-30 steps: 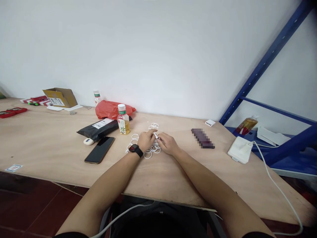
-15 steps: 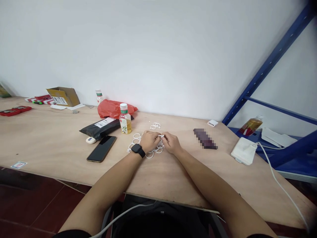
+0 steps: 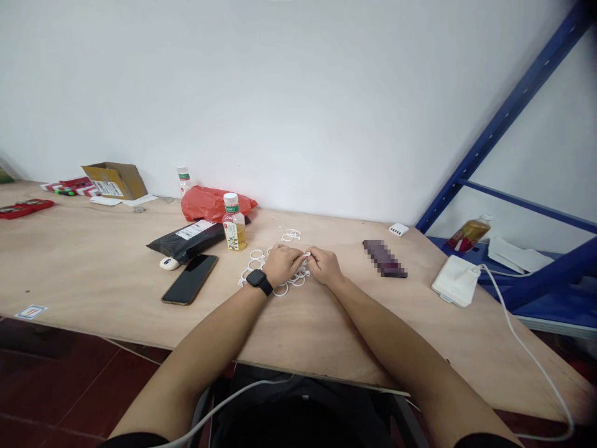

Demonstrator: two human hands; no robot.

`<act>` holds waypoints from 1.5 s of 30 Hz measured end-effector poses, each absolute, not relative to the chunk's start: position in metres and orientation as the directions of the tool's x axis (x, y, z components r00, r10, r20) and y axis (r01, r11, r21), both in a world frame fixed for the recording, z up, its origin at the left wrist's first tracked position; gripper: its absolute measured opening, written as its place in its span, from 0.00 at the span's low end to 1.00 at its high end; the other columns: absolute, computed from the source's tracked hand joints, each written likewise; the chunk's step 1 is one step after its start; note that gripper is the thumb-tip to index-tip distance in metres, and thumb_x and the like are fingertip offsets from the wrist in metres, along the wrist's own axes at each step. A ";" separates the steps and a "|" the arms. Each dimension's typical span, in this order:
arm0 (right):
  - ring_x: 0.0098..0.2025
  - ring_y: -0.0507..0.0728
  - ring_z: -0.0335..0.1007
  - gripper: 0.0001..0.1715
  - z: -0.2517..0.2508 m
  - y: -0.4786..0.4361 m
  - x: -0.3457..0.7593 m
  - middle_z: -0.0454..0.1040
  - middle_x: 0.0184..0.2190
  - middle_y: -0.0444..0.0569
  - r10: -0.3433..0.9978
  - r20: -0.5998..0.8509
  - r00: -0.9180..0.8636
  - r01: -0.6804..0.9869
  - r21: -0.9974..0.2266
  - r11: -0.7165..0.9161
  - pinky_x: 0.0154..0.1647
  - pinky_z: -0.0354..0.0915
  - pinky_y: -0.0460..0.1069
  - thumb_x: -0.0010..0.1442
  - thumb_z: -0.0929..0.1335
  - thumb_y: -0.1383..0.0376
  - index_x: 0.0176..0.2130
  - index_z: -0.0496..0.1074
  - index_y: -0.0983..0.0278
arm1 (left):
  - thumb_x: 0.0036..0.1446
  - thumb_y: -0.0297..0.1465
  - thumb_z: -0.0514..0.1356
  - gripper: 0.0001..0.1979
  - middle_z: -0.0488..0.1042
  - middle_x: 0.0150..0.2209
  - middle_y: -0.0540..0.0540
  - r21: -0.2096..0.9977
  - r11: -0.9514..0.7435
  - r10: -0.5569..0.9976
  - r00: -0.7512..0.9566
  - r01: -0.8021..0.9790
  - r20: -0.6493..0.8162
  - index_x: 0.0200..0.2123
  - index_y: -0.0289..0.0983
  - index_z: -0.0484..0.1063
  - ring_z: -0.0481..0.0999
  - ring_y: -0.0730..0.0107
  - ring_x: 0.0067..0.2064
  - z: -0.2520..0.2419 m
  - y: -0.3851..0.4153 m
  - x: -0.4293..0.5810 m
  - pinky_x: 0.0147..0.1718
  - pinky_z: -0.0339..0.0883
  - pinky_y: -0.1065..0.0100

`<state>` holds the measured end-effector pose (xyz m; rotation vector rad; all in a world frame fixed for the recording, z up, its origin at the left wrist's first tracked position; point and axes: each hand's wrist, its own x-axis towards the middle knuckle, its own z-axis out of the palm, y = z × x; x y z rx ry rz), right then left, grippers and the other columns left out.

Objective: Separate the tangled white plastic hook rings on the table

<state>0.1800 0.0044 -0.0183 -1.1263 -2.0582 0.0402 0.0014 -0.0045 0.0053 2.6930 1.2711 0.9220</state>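
Observation:
My left hand (image 3: 278,263), with a black watch on its wrist, and my right hand (image 3: 324,266) meet over a pile of white plastic rings (image 3: 255,256) on the wooden table (image 3: 93,261). Both hands have their fingers pinched together on one small white ring (image 3: 306,254) held between them. A few more white rings (image 3: 291,235) lie a little farther back.
A black phone (image 3: 189,279), a small white case (image 3: 168,263), a black parcel bag (image 3: 186,239), a drink bottle (image 3: 232,221) and a red bag (image 3: 212,204) lie left. A white charger (image 3: 455,280) with cable sits right, by a blue rack (image 3: 508,112). A cardboard box (image 3: 114,180) stands far left.
Both hands stay pinched over the ring pile. The small white piece between the fingertips has shifted slightly to the right. The view itself moved a little.

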 end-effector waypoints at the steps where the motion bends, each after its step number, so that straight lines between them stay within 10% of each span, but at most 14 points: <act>1: 0.28 0.55 0.68 0.12 -0.018 0.005 0.180 0.74 0.26 0.46 0.728 0.612 -0.309 0.703 -0.369 0.608 0.32 0.58 0.47 0.59 0.60 0.65 0.31 0.71 0.61 | 0.67 0.39 0.49 0.19 0.79 0.32 0.46 0.260 -0.666 0.712 0.493 0.699 0.500 0.34 0.39 0.76 0.76 0.66 0.36 0.005 -0.004 0.002 0.45 0.60 0.63; 8: 0.27 0.54 0.69 0.13 -0.023 0.031 0.179 0.73 0.24 0.45 0.809 0.558 -0.186 0.451 -0.683 0.575 0.31 0.63 0.47 0.56 0.59 0.66 0.29 0.72 0.63 | 0.66 0.40 0.50 0.17 0.78 0.32 0.46 0.312 -0.639 0.726 0.417 0.703 0.547 0.35 0.39 0.76 0.75 0.65 0.38 0.006 -0.005 0.002 0.46 0.61 0.62; 12: 0.30 0.54 0.71 0.20 -0.028 0.063 0.178 0.77 0.32 0.47 0.903 0.420 -0.093 0.352 -0.834 0.424 0.32 0.67 0.48 0.60 0.57 0.63 0.44 0.72 0.63 | 0.64 0.38 0.53 0.13 0.78 0.36 0.44 0.340 -0.608 0.743 0.363 0.717 0.563 0.38 0.39 0.76 0.74 0.63 0.42 0.006 -0.004 0.000 0.48 0.61 0.60; 21: 0.63 0.67 0.53 0.24 -0.037 0.107 0.156 0.60 0.63 0.50 0.920 0.173 -0.352 0.876 -0.286 0.389 0.59 0.53 0.64 0.63 0.64 0.57 0.57 0.68 0.52 | 0.58 0.46 0.58 0.16 0.72 0.50 0.43 0.261 -0.587 0.773 0.434 0.766 0.462 0.39 0.42 0.77 0.69 0.55 0.52 -0.002 -0.003 -0.002 0.51 0.57 0.52; 33: 0.46 0.60 0.66 0.09 -0.033 0.069 0.199 0.74 0.42 0.52 0.912 0.327 -0.246 0.908 -0.250 0.335 0.48 0.58 0.55 0.62 0.65 0.61 0.38 0.75 0.60 | 0.59 0.46 0.57 0.18 0.73 0.48 0.42 0.324 -0.571 0.796 0.414 0.754 0.442 0.43 0.42 0.76 0.70 0.57 0.50 -0.007 -0.001 -0.002 0.52 0.58 0.54; 45: 0.56 0.63 0.61 0.07 -0.036 -0.002 0.260 0.67 0.54 0.54 0.878 0.403 -0.258 0.837 -0.360 0.412 0.55 0.56 0.59 0.61 0.65 0.63 0.38 0.73 0.60 | 0.59 0.43 0.58 0.15 0.73 0.48 0.43 0.322 -0.608 0.777 0.460 0.726 0.430 0.44 0.42 0.76 0.71 0.56 0.50 -0.006 -0.001 -0.001 0.52 0.61 0.54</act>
